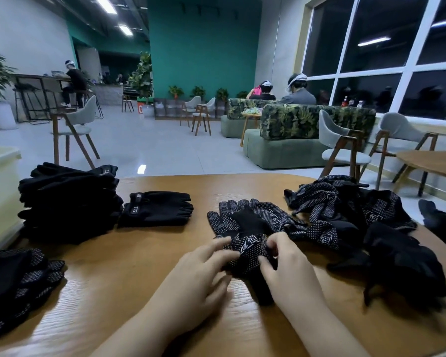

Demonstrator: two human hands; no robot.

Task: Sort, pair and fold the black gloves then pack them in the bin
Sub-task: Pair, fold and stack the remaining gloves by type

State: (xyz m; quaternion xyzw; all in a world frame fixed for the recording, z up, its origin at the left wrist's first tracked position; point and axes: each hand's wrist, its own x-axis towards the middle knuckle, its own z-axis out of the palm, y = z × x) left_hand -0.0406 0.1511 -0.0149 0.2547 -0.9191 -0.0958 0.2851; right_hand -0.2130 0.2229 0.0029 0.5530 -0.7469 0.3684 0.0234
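Under my wrists the table (129,287) is glossy wood with visible grain. On it, the dotted glove (245,228) I'm pinching is matt knit cloth with pale grip dots; left of it, the fingerless gloves (157,208) look soft and fleecy.

Both hands (242,269) on dotted glove (247,225)
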